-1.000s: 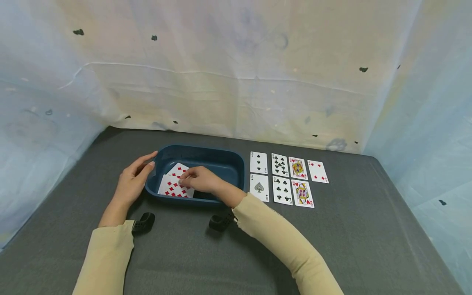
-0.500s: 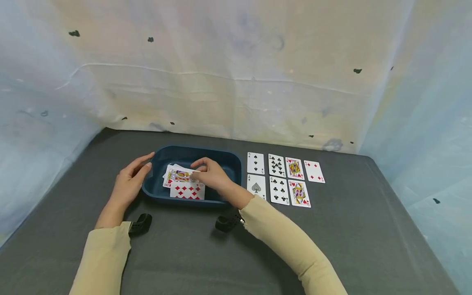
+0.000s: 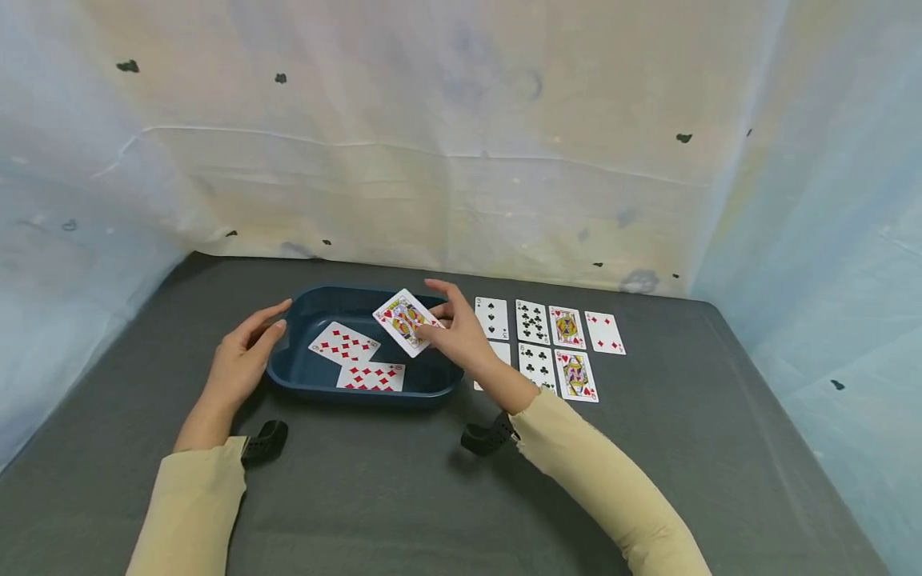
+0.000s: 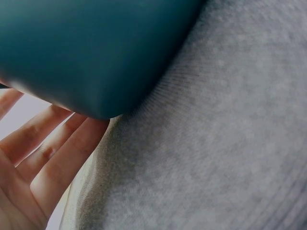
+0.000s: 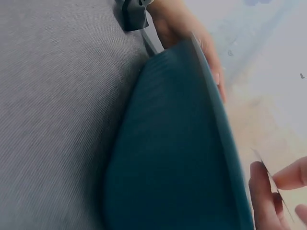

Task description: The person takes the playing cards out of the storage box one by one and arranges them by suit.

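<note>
A dark blue tray [image 3: 317, 390] stands on the table left of centre. My left hand [image 3: 248, 348] rests against its left end, and the left wrist view shows straight fingers [image 4: 67, 153] touching the outer wall. Above the right half of the tray, my right hand [image 3: 464, 328] pinches a playing card [image 3: 403, 320] with a court figure and a red heart, tilted face up. In the right wrist view this card [image 5: 271, 179] appears nearly edge-on between thumb and fingers. Two diamond cards remain visible in the tray, one card [image 3: 342, 342] slanted and another card [image 3: 370, 376] nearer the front.
Right of the tray, face-up cards lie in two rows, including a three of spades [image 3: 491, 318], a four of diamonds [image 3: 605, 332], a jack [image 3: 567, 326] and a queen [image 3: 576, 376]. My right forearm partly covers the lower row. A draped cloth [image 3: 446, 160] encloses the table.
My right hand has drawn the heart court card off the others and lifted it rightward, uncovering a diamond card beneath. My left hand has stayed at the tray's end.
</note>
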Action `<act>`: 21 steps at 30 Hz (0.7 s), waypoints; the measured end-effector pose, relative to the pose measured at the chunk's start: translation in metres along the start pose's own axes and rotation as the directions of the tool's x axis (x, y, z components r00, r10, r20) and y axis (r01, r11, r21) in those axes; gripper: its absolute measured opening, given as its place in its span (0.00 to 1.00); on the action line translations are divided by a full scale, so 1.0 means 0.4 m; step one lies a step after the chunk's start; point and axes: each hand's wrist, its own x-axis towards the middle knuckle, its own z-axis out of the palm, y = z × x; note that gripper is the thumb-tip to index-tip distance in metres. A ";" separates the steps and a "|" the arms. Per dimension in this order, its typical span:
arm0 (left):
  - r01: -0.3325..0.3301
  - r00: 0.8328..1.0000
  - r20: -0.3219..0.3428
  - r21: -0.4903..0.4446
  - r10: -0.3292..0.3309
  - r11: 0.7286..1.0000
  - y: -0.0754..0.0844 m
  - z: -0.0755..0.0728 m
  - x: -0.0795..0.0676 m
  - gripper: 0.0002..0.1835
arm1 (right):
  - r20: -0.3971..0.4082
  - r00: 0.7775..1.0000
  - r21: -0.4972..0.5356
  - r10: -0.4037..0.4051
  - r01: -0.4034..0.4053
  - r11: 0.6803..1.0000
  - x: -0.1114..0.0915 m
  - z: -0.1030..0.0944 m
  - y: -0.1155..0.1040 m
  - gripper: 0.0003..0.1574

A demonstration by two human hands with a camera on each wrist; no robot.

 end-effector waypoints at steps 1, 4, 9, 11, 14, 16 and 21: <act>-0.001 1.000 -0.001 0.001 0.001 1.000 0.001 0.000 0.000 0.27 | -0.001 1.000 -0.003 -0.009 0.009 1.000 -0.006 -0.011 0.001 0.45; 0.001 1.000 -0.004 0.008 -0.001 1.000 0.002 0.002 0.001 0.27 | -0.003 1.000 -0.005 -0.029 0.029 1.000 -0.023 -0.043 0.009 0.48; 0.018 1.000 -0.007 0.007 -0.018 1.000 0.003 0.005 0.004 0.27 | -0.027 0.999 0.001 -0.035 0.035 0.999 -0.052 -0.101 0.026 0.48; 0.024 1.000 -0.005 0.001 -0.024 1.000 0.003 0.006 0.005 0.27 | -0.048 0.998 -0.013 -0.028 0.027 1.000 -0.067 -0.123 0.034 0.45; 0.022 1.000 -0.004 0.002 -0.022 1.000 0.003 0.005 0.005 0.27 | -0.070 0.997 -0.032 -0.022 0.020 0.999 -0.091 -0.155 0.052 0.39; 0.016 1.000 -0.004 0.008 -0.016 1.000 0.002 0.003 0.005 0.27 | -0.090 0.996 -0.033 -0.010 0.007 0.999 -0.108 -0.175 0.064 0.38; 0.016 1.000 -0.005 0.021 -0.016 1.000 0.002 0.001 0.002 0.27 | -0.154 0.987 -0.031 0.047 -0.052 0.998 -0.154 -0.222 0.094 0.37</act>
